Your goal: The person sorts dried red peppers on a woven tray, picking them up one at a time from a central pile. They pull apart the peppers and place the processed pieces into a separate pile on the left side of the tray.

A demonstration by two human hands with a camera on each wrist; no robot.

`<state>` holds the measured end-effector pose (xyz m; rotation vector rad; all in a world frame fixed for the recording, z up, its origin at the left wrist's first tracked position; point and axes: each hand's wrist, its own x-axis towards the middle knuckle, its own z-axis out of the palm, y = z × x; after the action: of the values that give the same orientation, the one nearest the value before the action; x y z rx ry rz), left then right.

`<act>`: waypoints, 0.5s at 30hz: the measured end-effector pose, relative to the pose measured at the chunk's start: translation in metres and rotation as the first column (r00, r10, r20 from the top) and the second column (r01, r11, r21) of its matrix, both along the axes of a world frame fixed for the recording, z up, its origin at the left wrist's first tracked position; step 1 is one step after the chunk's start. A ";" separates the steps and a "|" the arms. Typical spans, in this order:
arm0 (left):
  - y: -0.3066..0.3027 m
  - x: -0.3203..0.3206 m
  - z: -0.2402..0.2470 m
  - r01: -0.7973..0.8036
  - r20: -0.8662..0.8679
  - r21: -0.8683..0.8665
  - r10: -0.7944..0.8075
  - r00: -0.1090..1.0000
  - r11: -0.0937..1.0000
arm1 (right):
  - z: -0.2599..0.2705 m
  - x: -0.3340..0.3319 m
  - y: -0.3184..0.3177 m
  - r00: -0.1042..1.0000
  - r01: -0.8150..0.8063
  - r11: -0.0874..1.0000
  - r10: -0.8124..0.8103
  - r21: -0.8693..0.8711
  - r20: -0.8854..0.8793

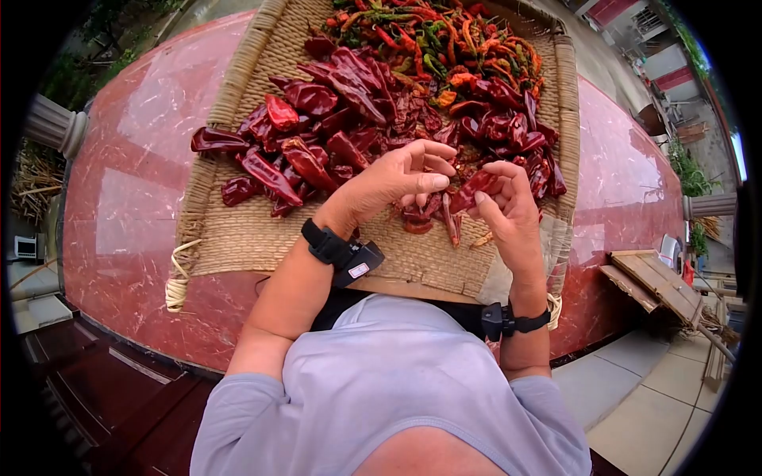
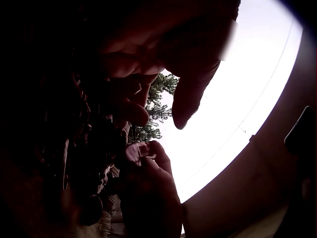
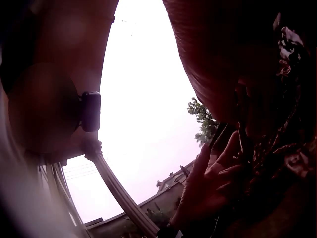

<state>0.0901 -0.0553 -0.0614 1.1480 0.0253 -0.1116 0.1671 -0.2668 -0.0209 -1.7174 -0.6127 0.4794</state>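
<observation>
Woven mat, peppers heaped — right hand's fingers pinch a red pepper.

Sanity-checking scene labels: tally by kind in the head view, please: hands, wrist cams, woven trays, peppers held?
Hands (left, right): 2
Wrist cams: 2
Woven tray: 1
Held pepper: 1
Total: 6
Heaped peppers overlap, uncountable.

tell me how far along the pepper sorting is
Partway, it seems: the thin chillies already lie mostly apart from the larger peppers. The right hand pinches a red pepper; the left hand is open beside it. Probably remaining: the loose peppers by the hands. Whether either heap is finished, I cannot tell.
</observation>
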 end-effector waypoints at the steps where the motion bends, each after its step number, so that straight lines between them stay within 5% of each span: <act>1: -0.004 -0.002 0.007 0.006 -0.031 0.050 -0.004 1.000 0.999 | 0.002 -0.003 0.005 1.000 0.007 0.999 -0.005 0.053 -0.029; 4: -0.002 -0.002 0.003 0.163 -0.084 0.017 -0.161 0.983 0.986 | 0.001 -0.008 0.016 0.999 0.004 0.994 0.001 0.111 -0.046; 7: -0.001 -0.003 -0.002 0.056 -0.078 0.005 -0.056 0.995 0.998 | 0.002 -0.012 0.018 0.999 0.018 0.993 -0.013 0.117 -0.047; 9: 0.002 -0.001 -0.005 -0.033 -0.062 -0.013 0.032 0.998 0.999 | -0.004 -0.007 0.011 0.998 0.010 0.999 -0.007 -0.052 0.058; 12: 0.003 0.001 -0.007 -0.261 0.029 -0.360 0.291 0.956 0.896 | 0.009 -0.011 0.005 0.975 -0.001 0.884 0.106 -0.468 0.197; 15: 0.012 0.000 -0.003 -0.186 0.274 -0.643 0.451 0.850 0.743 | -0.002 -0.018 -0.002 0.903 0.054 0.763 0.237 -0.644 0.357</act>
<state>0.0899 -0.0437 -0.0649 0.4893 -0.1785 0.4273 0.1488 -0.2685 -0.0229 -2.5024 -0.9213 0.4130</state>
